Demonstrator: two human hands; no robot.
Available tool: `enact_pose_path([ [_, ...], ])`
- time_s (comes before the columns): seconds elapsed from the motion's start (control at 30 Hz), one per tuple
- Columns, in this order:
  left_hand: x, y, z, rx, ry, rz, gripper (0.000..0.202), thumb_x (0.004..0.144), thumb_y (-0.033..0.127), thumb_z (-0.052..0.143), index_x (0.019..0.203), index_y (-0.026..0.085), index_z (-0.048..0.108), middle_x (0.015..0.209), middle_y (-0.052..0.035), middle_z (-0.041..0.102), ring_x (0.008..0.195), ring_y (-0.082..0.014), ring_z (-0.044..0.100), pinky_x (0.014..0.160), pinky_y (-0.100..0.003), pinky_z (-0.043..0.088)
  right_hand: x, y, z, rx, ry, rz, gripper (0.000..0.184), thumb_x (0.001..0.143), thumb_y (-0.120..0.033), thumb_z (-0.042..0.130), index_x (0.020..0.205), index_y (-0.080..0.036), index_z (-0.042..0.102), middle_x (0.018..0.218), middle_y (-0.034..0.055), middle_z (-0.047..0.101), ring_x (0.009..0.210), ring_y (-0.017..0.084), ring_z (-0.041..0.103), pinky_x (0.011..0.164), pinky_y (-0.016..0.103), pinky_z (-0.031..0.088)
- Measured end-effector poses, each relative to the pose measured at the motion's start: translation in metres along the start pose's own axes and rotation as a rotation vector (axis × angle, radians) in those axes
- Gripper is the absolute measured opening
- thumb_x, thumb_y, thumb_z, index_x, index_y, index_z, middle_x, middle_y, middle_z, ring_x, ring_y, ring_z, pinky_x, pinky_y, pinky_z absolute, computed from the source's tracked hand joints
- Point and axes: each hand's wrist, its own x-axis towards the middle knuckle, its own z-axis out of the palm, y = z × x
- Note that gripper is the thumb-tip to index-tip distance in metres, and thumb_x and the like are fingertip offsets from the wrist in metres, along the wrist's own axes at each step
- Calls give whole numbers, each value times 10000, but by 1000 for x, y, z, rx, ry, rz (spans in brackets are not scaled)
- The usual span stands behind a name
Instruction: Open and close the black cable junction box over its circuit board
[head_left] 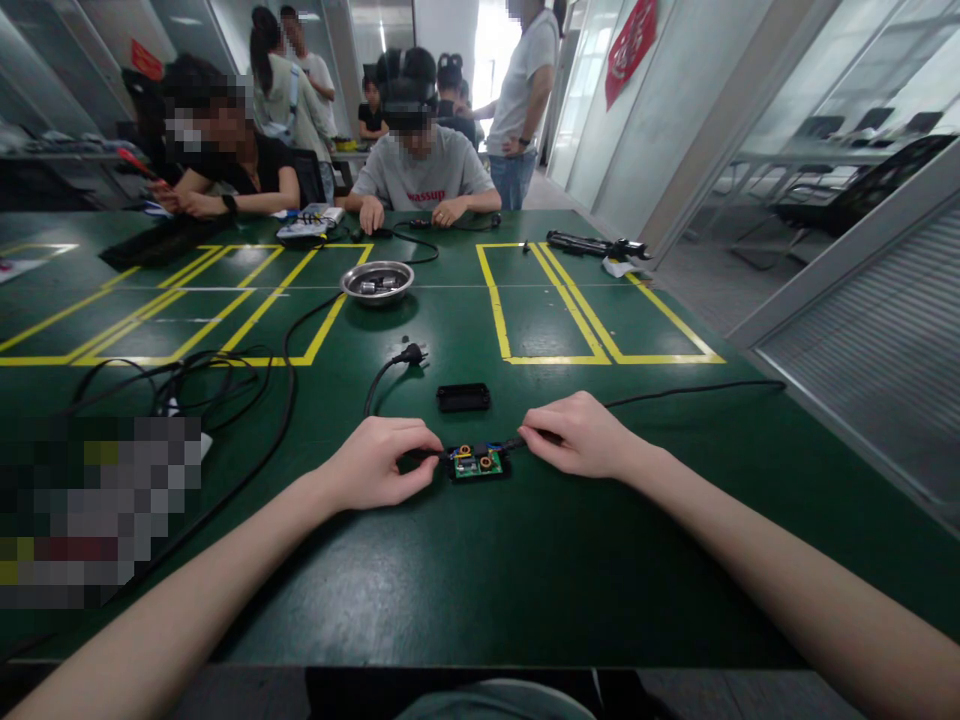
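The left hand [390, 462] is pinching the plug cord [381, 382] and the right hand [579, 433] is pinching the black cable [697, 390], at opposite ends of the open case [480, 479] just below the centre of the frame. Inside it, a green circuit board [471, 467] is lying face up. The black cover [463, 398] is resting above the case in the frame, while a metal bowl [377, 299] is sitting farther up, left of centre.

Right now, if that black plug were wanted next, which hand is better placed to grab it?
Probably the left hand: the black plug lies just beyond it, while the right hand is farther off, past the open case. Both seem to pinch cord at its ends, though.
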Motion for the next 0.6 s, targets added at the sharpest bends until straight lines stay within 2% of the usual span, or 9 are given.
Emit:
enact_pose_path([
  [0.13,1,-4,1,129,43,-48,177,930,249,559,930,178,721,796,-16,721,640,-119,649,580,-214,455,2,0,6,-32,50,84,367,996,-313,416,703,-193,603,575,26,614,512,135,527,561,265,303],
  [0.27,2,-5,0,149,66,-79,167,937,253,570,915,185,721,803,-7,729,622,-113,634,571,-211,439,3,1,9,-34,79,117,376,997,-328,421,696,-194,601,585,31,623,528,141,549,571,263,309],
  [0.47,1,-5,4,143,44,-80,168,949,244,568,935,192,726,812,-5,727,621,-113,623,576,-210,440,5,2,10,-33,-84,168,302,941,-260,459,655,-200,533,559,7,583,505,127,505,588,258,299],
  [0.6,1,-4,5,158,24,-85,179,967,249,552,949,194,721,828,-7,711,631,-115,621,579,-217,444,8,-1,15,-58,-72,227,348,971,-285,430,640,-201,499,571,19,582,521,135,495,589,267,284],
])
